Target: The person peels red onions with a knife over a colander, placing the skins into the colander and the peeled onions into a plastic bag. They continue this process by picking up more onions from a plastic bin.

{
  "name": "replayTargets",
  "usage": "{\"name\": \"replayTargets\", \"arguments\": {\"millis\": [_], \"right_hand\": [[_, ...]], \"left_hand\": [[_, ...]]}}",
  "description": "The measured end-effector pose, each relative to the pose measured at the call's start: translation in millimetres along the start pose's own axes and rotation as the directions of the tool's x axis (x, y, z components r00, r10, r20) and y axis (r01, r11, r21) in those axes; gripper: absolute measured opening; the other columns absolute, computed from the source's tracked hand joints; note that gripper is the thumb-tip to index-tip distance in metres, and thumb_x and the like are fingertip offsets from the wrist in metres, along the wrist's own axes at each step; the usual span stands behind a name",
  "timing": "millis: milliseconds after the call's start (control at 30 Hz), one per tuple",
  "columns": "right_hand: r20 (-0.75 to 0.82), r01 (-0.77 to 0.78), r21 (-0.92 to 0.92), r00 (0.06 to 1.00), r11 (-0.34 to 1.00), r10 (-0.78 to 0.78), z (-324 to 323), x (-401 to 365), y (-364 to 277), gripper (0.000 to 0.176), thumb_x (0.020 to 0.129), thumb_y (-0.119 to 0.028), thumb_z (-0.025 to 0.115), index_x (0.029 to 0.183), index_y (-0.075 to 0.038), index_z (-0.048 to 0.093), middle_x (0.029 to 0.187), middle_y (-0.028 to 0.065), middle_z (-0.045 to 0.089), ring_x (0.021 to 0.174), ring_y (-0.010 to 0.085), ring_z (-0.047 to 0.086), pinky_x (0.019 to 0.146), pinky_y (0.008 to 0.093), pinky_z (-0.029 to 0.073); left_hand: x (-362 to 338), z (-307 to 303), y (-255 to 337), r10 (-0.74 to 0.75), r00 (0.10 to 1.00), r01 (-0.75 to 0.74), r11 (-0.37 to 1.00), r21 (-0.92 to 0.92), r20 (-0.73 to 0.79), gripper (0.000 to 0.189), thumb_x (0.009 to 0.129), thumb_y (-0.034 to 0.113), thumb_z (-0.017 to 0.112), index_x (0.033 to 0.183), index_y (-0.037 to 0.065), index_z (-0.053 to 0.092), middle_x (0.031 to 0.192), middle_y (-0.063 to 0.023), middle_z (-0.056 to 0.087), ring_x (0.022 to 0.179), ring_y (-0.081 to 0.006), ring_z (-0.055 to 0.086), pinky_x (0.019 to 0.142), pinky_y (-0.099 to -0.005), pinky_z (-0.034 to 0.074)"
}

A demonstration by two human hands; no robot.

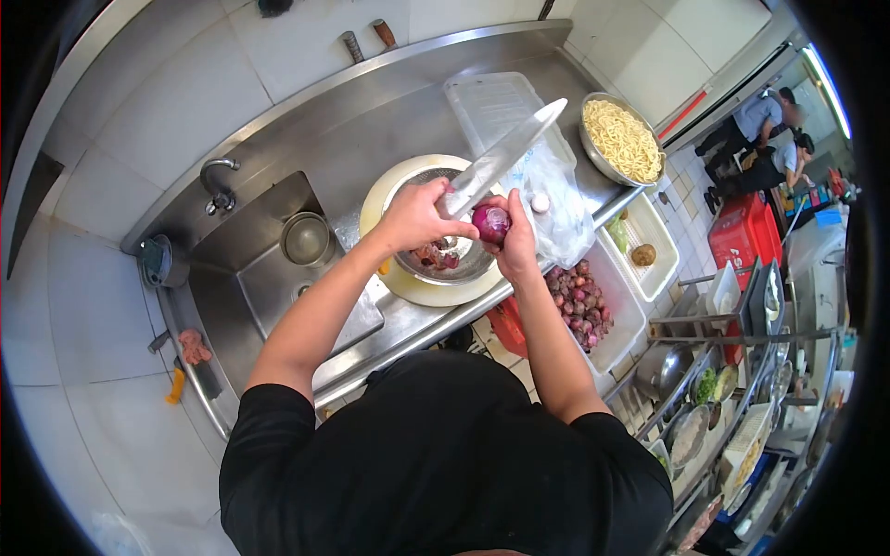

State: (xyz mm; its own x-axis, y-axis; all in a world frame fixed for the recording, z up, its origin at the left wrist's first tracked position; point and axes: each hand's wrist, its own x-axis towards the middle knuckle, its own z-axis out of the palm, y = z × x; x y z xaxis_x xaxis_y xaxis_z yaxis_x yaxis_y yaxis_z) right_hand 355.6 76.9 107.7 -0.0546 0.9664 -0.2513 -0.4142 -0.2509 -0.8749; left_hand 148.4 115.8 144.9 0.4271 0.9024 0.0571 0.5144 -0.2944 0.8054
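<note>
My left hand (416,217) is closed around the near end of a large knife (505,153), whose wide blade points up and away to the right. Its handle is hidden by my fingers. My right hand (519,237) holds a purple-red onion (491,223) close beside the blade. Both hands are over a metal colander (475,266) with dark onion skins (436,257) inside. Under the colander is a round, cream-coloured board or basin (378,206). A white peeled piece (540,202) lies on a clear plastic bag (565,218) to the right.
On the left is a steel sink (269,269) with a metal bowl (307,238) and a faucet (219,185). A bowl of noodles (621,139) stands at the counter's right end. Below are a crate of red onions (579,306) and a white basket (663,250). Racks and two people are further right.
</note>
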Motion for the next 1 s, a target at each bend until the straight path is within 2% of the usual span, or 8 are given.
{"name": "replayTargets", "arguments": {"millis": [67, 100, 300, 500, 667, 800, 933, 1000], "right_hand": [[-0.013, -0.022, -0.007, 1.000, 1.000, 0.022, -6, 4, 6, 0.074, 0.103, -0.065, 0.030, 0.114, -0.001, 0.064, 0.083, 0.0029, 0.068, 0.057, 0.0085, 0.056, 0.046, 0.0238, 0.040], [-0.004, 0.043, -0.032, 0.999, 0.999, -0.043, 0, 5, 7, 0.084, 0.102, -0.069, 0.023, 0.120, 0.003, 0.063, 0.099, 0.0066, 0.071, 0.076, 0.0119, 0.066, 0.064, 0.0247, 0.052], [-0.037, 0.271, -0.229, 0.957, 0.935, -0.286, 4, 5, 8, 0.093, 0.104, -0.066, 0.013, 0.115, 0.010, 0.066, 0.103, 0.0147, 0.071, 0.097, 0.0196, 0.066, 0.090, 0.0316, 0.050], [-0.108, 0.345, -0.283, 0.916, 0.895, -0.387, 12, 6, 7, 0.090, 0.105, -0.063, 0.012, 0.109, 0.008, 0.068, 0.104, 0.0158, 0.072, 0.093, 0.0200, 0.068, 0.088, 0.0315, 0.051], [-0.217, 0.201, -0.192, 0.946, 0.961, -0.241, 13, 7, 10, 0.079, 0.107, -0.060, 0.018, 0.107, 0.002, 0.067, 0.085, 0.0091, 0.070, 0.071, 0.0156, 0.064, 0.064, 0.0298, 0.051], [-0.288, 0.003, -0.050, 0.957, 0.999, -0.018, 27, -1, -7, 0.057, 0.108, -0.055, 0.028, 0.102, -0.007, 0.059, 0.066, 0.0018, 0.057, 0.039, 0.0097, 0.038, 0.034, 0.0241, 0.026], [-0.175, -0.104, 0.152, 0.976, 0.983, 0.130, 16, -3, -12, 0.055, 0.107, -0.057, 0.032, 0.099, -0.009, 0.059, 0.069, 0.0025, 0.055, 0.044, 0.0121, 0.040, 0.042, 0.0270, 0.031], [-0.065, -0.115, 0.229, 0.989, 0.967, 0.133, 5, -1, -9, 0.054, 0.107, -0.055, 0.034, 0.099, -0.008, 0.059, 0.071, 0.0036, 0.056, 0.047, 0.0134, 0.042, 0.047, 0.0272, 0.033]], "left_hand": [[-1, -5, 13, 0.010, 0.998, -0.010, 1.000, -0.001, 0.060, 0.083, 0.059, 0.058, 0.091, 0.107, -0.005, 0.063, 0.081, -0.0159, 0.066, 0.079, -0.0283, 0.066, 0.074, -0.0379, 0.050], [-2, -4, 15, 0.106, 0.994, -0.106, 0.994, -0.008, 0.000, 0.077, 0.062, 0.057, 0.089, 0.104, -0.002, 0.063, 0.079, -0.0165, 0.066, 0.076, -0.0306, 0.065, 0.071, -0.0383, 0.050], [-4, -10, 23, 0.127, 0.990, -0.133, 0.986, 0.096, 0.067, 0.062, 0.072, 0.053, 0.085, 0.097, 0.002, 0.062, 0.071, -0.0140, 0.066, 0.068, -0.0307, 0.064, 0.065, -0.0400, 0.048], [-5, -5, 18, 0.123, 0.990, -0.127, 0.990, 0.060, 0.071, 0.051, 0.079, 0.048, 0.082, 0.089, 0.003, 0.061, 0.069, -0.0123, 0.065, 0.061, -0.0258, 0.063, 0.060, -0.0371, 0.047], [-12, 4, 15, 0.162, 0.983, -0.160, 0.987, -0.033, 0.082, 0.041, 0.083, 0.038, 0.080, 0.094, 0.002, 0.064, 0.069, -0.0107, 0.066, 0.056, -0.0191, 0.059, 0.058, -0.0329, 0.047], [-19, 7, 12, 0.053, 0.999, -0.053, 0.973, -0.227, -0.008, 0.038, 0.085, 0.032, 0.079, 0.106, 0.003, 0.068, 0.072, -0.0044, 0.067, 0.059, -0.0129, 0.059, 0.060, -0.0305, 0.048], [-12, -9, -1, -0.051, 0.985, -0.022, 0.907, -0.421, -0.163, 0.043, 0.084, 0.037, 0.081, 0.105, 0.002, 0.068, 0.073, -0.0037, 0.068, 0.064, -0.0085, 0.061, 0.064, -0.0301, 0.051], [-9, -19, -7, -0.137, 0.980, 0.090, 0.951, -0.295, -0.145, 0.048, 0.084, 0.038, 0.081, 0.112, 0.002, 0.067, 0.076, -0.0013, 0.066, 0.069, -0.0077, 0.058, 0.067, -0.0281, 0.049]]}}
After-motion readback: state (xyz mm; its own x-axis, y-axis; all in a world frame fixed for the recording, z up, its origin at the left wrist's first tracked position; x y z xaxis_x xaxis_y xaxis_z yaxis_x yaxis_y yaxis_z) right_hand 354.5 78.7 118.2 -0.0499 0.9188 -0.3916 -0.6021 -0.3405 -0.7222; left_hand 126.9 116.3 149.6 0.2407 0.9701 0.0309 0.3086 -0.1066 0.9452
